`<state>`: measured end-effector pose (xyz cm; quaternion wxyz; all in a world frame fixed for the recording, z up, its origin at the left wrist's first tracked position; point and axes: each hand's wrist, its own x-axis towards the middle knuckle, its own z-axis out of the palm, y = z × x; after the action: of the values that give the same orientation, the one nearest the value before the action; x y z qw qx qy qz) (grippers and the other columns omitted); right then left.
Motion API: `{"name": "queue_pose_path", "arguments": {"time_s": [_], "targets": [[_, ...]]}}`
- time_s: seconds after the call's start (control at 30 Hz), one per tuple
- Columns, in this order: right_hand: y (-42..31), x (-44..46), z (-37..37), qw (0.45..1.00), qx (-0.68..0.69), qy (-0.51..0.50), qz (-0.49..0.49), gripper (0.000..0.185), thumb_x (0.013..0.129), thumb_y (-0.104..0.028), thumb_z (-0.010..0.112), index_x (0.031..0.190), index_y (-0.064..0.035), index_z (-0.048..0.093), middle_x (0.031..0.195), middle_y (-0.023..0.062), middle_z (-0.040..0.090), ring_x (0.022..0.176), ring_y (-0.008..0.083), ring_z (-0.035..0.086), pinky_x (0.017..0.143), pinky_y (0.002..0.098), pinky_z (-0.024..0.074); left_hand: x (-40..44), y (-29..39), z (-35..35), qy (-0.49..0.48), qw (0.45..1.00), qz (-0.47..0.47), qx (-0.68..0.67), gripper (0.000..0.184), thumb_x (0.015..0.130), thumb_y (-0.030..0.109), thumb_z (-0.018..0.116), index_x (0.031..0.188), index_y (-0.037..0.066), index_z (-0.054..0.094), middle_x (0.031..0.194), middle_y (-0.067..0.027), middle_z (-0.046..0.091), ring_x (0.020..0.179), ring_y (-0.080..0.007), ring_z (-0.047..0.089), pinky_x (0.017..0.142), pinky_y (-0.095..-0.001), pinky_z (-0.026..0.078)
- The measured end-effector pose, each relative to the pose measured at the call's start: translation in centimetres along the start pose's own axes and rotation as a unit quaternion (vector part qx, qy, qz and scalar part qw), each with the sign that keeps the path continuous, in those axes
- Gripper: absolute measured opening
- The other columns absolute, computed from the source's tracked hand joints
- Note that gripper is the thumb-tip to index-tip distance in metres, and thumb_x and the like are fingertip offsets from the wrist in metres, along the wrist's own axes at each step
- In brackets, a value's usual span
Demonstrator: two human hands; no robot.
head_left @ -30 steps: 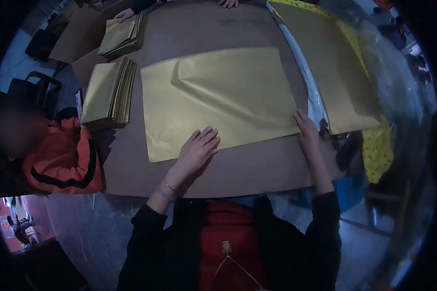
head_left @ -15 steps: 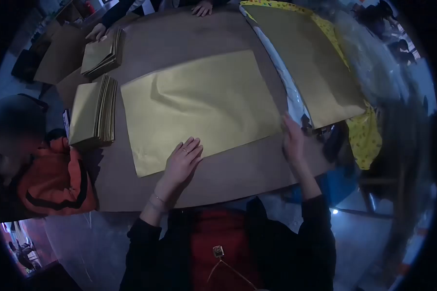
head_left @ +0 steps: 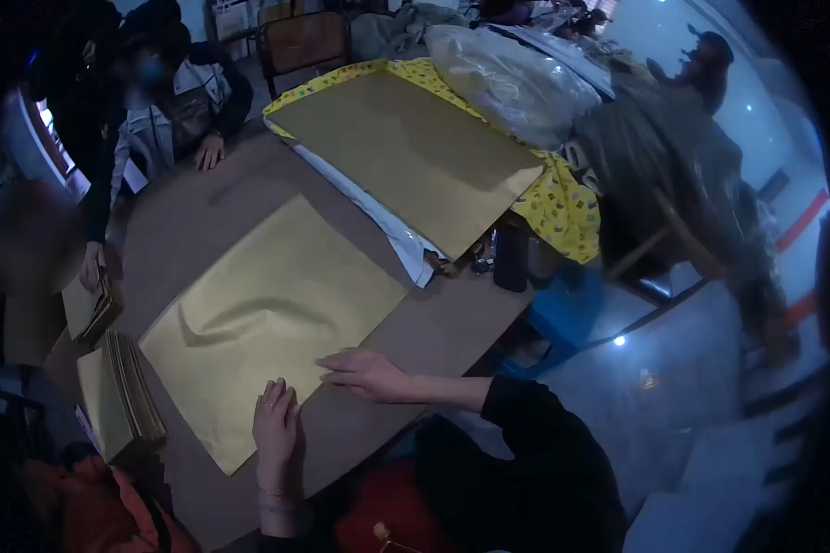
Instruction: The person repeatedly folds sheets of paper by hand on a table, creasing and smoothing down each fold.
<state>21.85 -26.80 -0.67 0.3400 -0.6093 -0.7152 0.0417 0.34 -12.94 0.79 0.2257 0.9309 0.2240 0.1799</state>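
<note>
A large gold-coloured paper sheet (head_left: 286, 267) lies on the brown table, with a raised wrinkle across its middle. My left hand (head_left: 277, 424), with a ring on one finger, rests flat at the sheet's near edge, fingers stretched out and side by side. Just right of it, my right hand (head_left: 369, 373) has its extended fingertips on the same edge. Neither hand grasps anything that I can see. Farther back, a broad flat stack of similar paper (head_left: 406, 147) sits on yellow patterned wrapping (head_left: 563, 207).
At the left stand a folded-paper pile (head_left: 120, 396) and a smaller one (head_left: 92, 309), which another person's hand (head_left: 92, 267) touches. That person's other hand (head_left: 209, 152) rests on the table (head_left: 203, 203). A blue stool (head_left: 567, 309) stands beside the table at right.
The head view has swung to the right. My right hand has come from the sheet's right corner along the near edge, close to my left hand. The sheet stays wrinkled.
</note>
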Motion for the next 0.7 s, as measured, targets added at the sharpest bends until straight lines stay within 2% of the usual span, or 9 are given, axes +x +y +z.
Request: {"name": "queue_pose_path", "arguments": {"time_s": [0.13, 0.17, 0.27, 0.3, 0.37, 0.5, 0.6, 0.67, 0.7], "targets": [[-2.3, 2.4, 2.9, 0.995, 0.077, -0.026, 0.059, 0.036, 0.086, -0.013, 0.057, 0.121, -0.0086, 0.054, 0.133, 0.0117, 0.048, 0.118, 0.0346, 0.048, 0.1, 0.0423, 0.0388, 0.3, 0.4, 0.1, -0.021, 0.999, -0.039, -0.024, 0.035, 0.082, 0.008, 0.062, 0.116, 0.002, 0.059, 0.13, -0.0145, 0.052, 0.126, -0.0334, 0.043, 0.104, -0.0417, 0.035], [-3.1, 3.0, 3.3, 0.989, 0.079, -0.064, 0.108, 0.043, 0.087, -0.014, 0.056, 0.128, -0.0072, 0.048, 0.134, 0.0112, 0.046, 0.119, 0.0341, 0.047, 0.1, 0.0415, 0.0388, 0.3, 0.5, 0.2, -0.021, 0.999, -0.039, -0.022, 0.035, 0.082, 0.008, 0.062, 0.116, 0.002, 0.059, 0.13, -0.0145, 0.052, 0.126, -0.0334, 0.043, 0.104, -0.0417, 0.035], [-3.4, 4.3, 5.1, 0.991, 0.077, -0.085, 0.076, 0.049, 0.089, -0.02, 0.054, 0.133, -0.0055, 0.041, 0.136, 0.0107, 0.044, 0.124, 0.031, 0.043, 0.103, 0.0404, 0.0358, 0.1, -0.6, 0.8, -0.012, 0.999, -0.032, -0.021, 0.032, 0.082, 0.011, 0.061, 0.113, 0.004, 0.06, 0.127, -0.0146, 0.053, 0.123, -0.0358, 0.044, 0.103, -0.0458, 0.035], [-3.3, 4.2, 5.7, 0.995, -0.023, -0.079, 0.058, 0.052, 0.09, -0.026, 0.053, 0.135, -0.0061, 0.038, 0.14, 0.0107, 0.04, 0.129, 0.027, 0.038, 0.106, 0.0405, 0.0316, 0.0, -0.6, 0.7, -0.01, 0.999, -0.047, -0.015, 0.032, 0.082, 0.011, 0.061, 0.113, 0.004, 0.06, 0.127, -0.0146, 0.053, 0.123, -0.0358, 0.044, 0.103, -0.0458, 0.035], [-1.7, 3.6, 4.8, 0.992, -0.087, -0.084, 0.023, 0.055, 0.09, -0.033, 0.05, 0.137, -0.0071, 0.037, 0.143, 0.0106, 0.036, 0.132, 0.025, 0.035, 0.107, 0.0418, 0.0288, 0.4, -0.2, 0.5, -0.013, 0.999, -0.034, -0.028, 0.031, 0.082, 0.013, 0.062, 0.112, 0.006, 0.06, 0.128, -0.013, 0.052, 0.123, -0.0346, 0.045, 0.104, -0.0458, 0.035], [3.1, 3.4, 0.5, 0.963, -0.19, -0.088, 0.171, 0.054, 0.091, -0.03, 0.048, 0.138, -0.0055, 0.035, 0.144, 0.0137, 0.035, 0.133, 0.028, 0.033, 0.107, 0.0455, 0.0275, 0.1, 0.1, 0.2, 0.015, 0.998, -0.034, -0.049, 0.027, 0.082, 0.013, 0.063, 0.109, 0.008, 0.061, 0.127, -0.0102, 0.053, 0.123, -0.0318, 0.046, 0.102, -0.0472, 0.036], [10.8, 2.3, -1.2, 0.945, -0.259, 0.029, 0.198, 0.055, 0.091, -0.028, 0.048, 0.137, -0.0004, 0.034, 0.139, 0.0185, 0.039, 0.129, 0.0334, 0.037, 0.104, 0.0484, 0.0292, 0.0, 1.0, 0.0, 0.018, 0.996, -0.064, -0.052, 0.027, 0.084, 0.016, 0.062, 0.109, 0.008, 0.061, 0.127, -0.0098, 0.053, 0.123, -0.0309, 0.046, 0.102, -0.0475, 0.036], [10.5, 3.7, -2.7, 0.91, -0.279, -0.001, 0.306, 0.054, 0.093, -0.031, 0.044, 0.137, -0.0007, 0.036, 0.143, 0.0163, 0.034, 0.133, 0.0296, 0.031, 0.109, 0.048, 0.0236, 0.2, 0.5, -0.1, 0.001, 0.998, -0.05, -0.047, 0.029, 0.084, 0.017, 0.062, 0.111, 0.008, 0.061, 0.128, -0.0094, 0.052, 0.125, -0.03, 0.044, 0.103, -0.0475, 0.036], [9.4, 4.4, -2.4, 0.896, -0.32, -0.055, 0.303, 0.053, 0.094, -0.03, 0.043, 0.137, -0.0009, 0.035, 0.144, 0.016, 0.033, 0.134, 0.0297, 0.031, 0.109, 0.0483, 0.024, 0.0, 0.4, -0.2, 0.007, 0.997, -0.06, -0.043, 0.029, 0.084, 0.017, 0.062, 0.111, 0.008, 0.061, 0.128, -0.0094, 0.052, 0.125, -0.03, 0.044, 0.103, -0.0475, 0.036]]}}
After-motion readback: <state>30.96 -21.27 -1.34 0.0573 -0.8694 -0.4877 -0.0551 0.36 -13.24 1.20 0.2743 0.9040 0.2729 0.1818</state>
